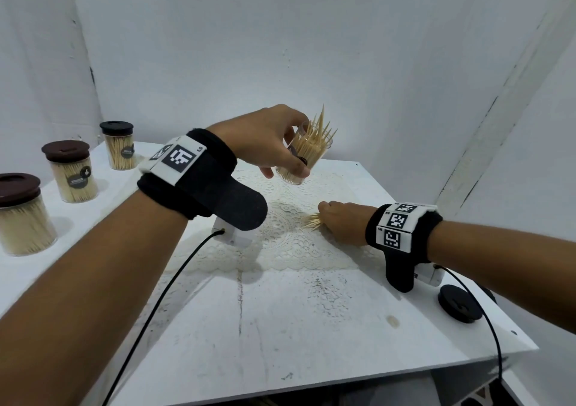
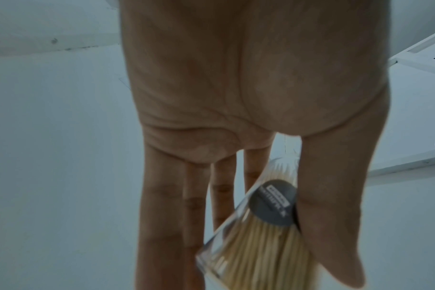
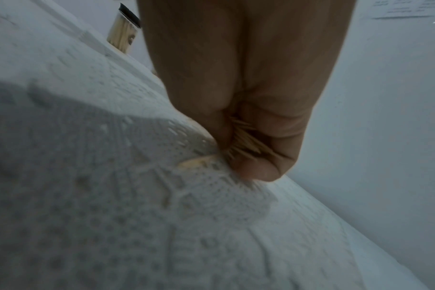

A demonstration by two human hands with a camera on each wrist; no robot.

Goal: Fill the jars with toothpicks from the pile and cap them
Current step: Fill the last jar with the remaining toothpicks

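My left hand holds a clear uncapped jar tilted above the lace mat, thumb on its dark label. Toothpicks fill the jar and several stick out of its mouth. In the left wrist view the jar sits between thumb and fingers. My right hand rests on the lace mat with its fingers curled round a bundle of toothpicks, whose tips poke out to the left. The right wrist view shows the bundle of toothpicks pinched inside the fist.
Three capped jars full of toothpicks stand along the left: a near one, a middle one and a far one. A loose black cap lies near the table's right edge, under my right wrist cable.
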